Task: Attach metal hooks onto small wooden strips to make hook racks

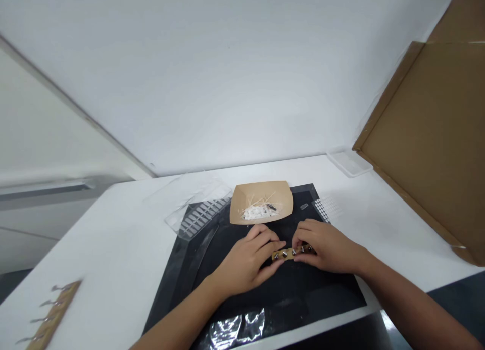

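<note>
A narrow wooden strip (289,253) with a row of small dark, shiny pieces along its top lies across the black mat (295,294). My left hand (250,259) pinches its left end between thumb and fingers. Toward the strip's right end, my right hand (322,246) is closed on it, and its fingers cover part of that side. Just beyond my hands stands a brown paper tray (282,196) holding thin sticks and a heap of small white bits (259,211).
Clear sheets with rows of pale nail-shaped pieces (204,213) lie left of the tray. A sheet of white stickers (326,208) is at right, a shallow translucent box (350,163) behind it. Another wooden strip with metal prongs (55,314) sits front left. Cardboard (432,138) borders the right.
</note>
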{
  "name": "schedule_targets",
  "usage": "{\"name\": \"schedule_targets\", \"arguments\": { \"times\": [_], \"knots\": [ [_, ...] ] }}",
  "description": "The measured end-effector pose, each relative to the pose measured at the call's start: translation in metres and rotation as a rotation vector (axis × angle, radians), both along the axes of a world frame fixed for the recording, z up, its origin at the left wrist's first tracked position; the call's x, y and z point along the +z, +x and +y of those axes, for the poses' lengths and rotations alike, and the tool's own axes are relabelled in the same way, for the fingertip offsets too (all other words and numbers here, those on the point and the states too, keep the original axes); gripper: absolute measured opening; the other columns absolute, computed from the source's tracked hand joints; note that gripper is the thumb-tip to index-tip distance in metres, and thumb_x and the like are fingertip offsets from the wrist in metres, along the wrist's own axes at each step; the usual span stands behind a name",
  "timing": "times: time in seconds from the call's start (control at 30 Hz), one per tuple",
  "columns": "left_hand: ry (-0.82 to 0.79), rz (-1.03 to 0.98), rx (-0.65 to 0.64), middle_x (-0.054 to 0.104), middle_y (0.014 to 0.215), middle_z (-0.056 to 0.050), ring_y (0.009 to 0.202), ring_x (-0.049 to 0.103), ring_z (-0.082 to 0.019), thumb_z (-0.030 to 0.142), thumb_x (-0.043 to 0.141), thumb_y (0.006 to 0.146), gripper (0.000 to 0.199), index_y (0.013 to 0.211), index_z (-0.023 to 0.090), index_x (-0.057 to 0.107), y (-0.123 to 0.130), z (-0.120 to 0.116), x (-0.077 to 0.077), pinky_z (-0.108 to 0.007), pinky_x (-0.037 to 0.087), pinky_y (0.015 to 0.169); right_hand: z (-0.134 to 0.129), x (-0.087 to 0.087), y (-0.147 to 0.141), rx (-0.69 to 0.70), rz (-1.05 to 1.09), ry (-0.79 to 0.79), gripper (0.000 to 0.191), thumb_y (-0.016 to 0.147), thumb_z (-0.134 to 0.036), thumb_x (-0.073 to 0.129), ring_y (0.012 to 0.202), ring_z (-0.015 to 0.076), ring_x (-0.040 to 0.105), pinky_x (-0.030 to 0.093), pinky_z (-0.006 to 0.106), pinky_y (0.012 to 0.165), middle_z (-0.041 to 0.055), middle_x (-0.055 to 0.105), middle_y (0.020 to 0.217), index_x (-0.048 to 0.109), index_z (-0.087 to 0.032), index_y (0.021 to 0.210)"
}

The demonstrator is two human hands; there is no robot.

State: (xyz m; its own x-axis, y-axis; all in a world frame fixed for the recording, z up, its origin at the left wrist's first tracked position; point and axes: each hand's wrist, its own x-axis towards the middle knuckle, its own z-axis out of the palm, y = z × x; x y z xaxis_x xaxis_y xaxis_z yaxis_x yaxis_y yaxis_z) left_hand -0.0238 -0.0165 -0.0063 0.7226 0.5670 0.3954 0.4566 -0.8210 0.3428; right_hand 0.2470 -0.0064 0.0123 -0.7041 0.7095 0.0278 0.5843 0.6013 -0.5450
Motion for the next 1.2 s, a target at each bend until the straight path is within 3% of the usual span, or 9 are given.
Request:
{"name": "schedule_targets", "arguments": {
  "times": [0.6,0.93,1.2],
  "knots": [
    [-0.084,-0.102,-0.028,0.070,0.100,-0.008,0.099,0.056,-0.021,0.020,0.056,0.107,0.017,0.109,0.018,0.073,0.0103,-0.0036,-0.0062,-0.036,0.053,0.089,-0.0003,0.0001,-0.0051,0.004,-0.033,0.001,0.012,0.096,-0.026,0.078,0.098,0.0210,0.061,0.049,0.032,0.084,0.0032,0.070,0.104,0.069,-0.021,0.102],
    [-0.057,-0.156,-0.056,0.071,0.102,-0.009,0.098,0.056,-0.021,0.013,0.061,0.103,0.012,0.110,0.016,0.070,0.0081,-0.0050,-0.0073,-0.034,0.052,0.086,-0.0015,-0.0019,-0.0045,0.016,-0.026,0.023,0.014,0.094,-0.024,0.079,0.097,0.0206,0.061,0.049,0.031,0.081,0.0028,0.069,0.104,0.068,-0.022,0.102],
    [-0.006,-0.296,-0.045,0.074,0.101,-0.009,0.094,0.058,-0.020,0.007,0.065,0.100,0.015,0.111,0.016,0.068,0.0098,-0.0071,-0.0023,-0.035,0.053,0.088,-0.0052,0.0045,-0.0081,0.046,0.164,0.112,0.027,0.095,-0.039,0.079,0.097,0.0210,0.060,0.046,0.034,0.084,0.0039,0.068,0.106,0.067,-0.022,0.111]
  ]
}}
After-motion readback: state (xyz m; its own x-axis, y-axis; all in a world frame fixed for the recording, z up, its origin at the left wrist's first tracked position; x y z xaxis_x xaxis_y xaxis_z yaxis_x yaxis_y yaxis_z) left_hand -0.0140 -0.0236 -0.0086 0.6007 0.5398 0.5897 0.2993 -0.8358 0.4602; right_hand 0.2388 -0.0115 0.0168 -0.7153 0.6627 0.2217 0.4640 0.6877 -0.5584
